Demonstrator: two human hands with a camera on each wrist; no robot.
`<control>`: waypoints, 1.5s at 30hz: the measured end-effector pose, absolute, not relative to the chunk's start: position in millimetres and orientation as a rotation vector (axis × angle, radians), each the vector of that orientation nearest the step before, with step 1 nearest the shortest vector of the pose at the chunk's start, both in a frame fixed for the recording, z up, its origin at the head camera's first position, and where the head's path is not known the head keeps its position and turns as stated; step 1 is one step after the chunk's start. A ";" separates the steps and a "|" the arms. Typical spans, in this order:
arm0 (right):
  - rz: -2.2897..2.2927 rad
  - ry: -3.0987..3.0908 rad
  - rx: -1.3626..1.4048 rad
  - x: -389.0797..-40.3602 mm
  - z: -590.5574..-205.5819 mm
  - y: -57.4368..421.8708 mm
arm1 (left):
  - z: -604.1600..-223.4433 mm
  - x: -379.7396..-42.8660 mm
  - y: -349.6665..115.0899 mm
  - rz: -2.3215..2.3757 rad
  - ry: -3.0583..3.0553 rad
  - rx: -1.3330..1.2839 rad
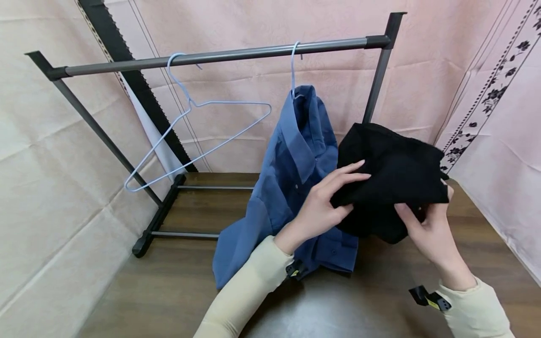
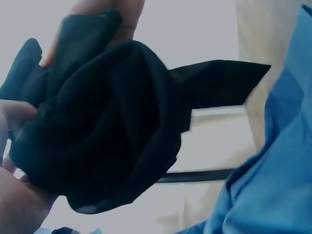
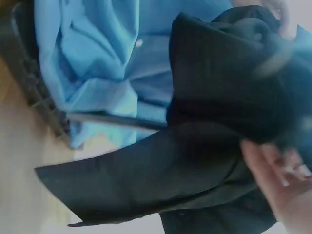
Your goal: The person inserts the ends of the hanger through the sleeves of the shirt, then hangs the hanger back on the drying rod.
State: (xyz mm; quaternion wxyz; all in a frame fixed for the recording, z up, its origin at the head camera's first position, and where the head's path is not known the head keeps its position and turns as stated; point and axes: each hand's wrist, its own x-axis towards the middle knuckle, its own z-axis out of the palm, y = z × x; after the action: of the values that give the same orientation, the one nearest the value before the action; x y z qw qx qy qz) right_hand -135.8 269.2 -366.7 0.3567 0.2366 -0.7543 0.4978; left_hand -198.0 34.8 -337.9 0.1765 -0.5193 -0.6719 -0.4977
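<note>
Head view evenly and softly lit, sharp; straight rail (image 1: 220,55) bowed by wide-angle distortion. Faint sheen seen on worktop (image 1: 177,286). Both wrist views blurred, blue-tinted, backgrounds washed out; black garment (image 2: 107,131) rendered without detail.

The black garment (image 1: 393,173) is matt, soft cloth. Beside it, the blue shirt (image 1: 291,178) is smooth woven cloth with small buttons. Above, the rail (image 1: 211,56) is dull grey metal. The table (image 1: 177,281) is dark, faintly glossy wood.
</note>
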 end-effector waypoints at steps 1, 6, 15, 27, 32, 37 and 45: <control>1.247 -1.915 0.657 -135.6 -366.9 267.2 | -336.9 -196.8 30.3 -1.384 -1.864 -1.472; 1.163 -1.811 0.751 -135.3 -370.5 253.7 | -337.6 -193.4 13.3 -1.183 -1.703 -1.470; 1.213 -1.745 0.966 -140.2 -398.2 244.9 | -366.4 -189.8 -18.3 -0.693 -1.641 -1.497; 0.995 -2.170 0.851 -144.5 -436.6 244.4 | -412.5 -194.7 -39.0 -0.338 -1.973 -1.584; 0.963 -2.402 0.810 -146.0 -444.2 245.6 | -422.5 -192.9 -44.8 -0.277 -2.106 -1.634; 0.935 -2.522 0.898 -146.6 -444.3 252.5 | -426.1 -189.2 -46.4 -0.328 -2.091 -1.662; 1.056 -2.937 1.043 -130.3 -412.2 278.8 | -405.7 -181.8 -49.5 -0.807 -2.004 -1.580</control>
State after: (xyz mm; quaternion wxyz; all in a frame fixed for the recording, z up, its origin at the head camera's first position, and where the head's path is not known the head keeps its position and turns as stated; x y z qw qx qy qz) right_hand -130.3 278.8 -412.2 -0.0745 0.3162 -0.8899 0.3201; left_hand -181.8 -49.5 -405.7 0.2307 -0.5744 -0.7285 -0.2935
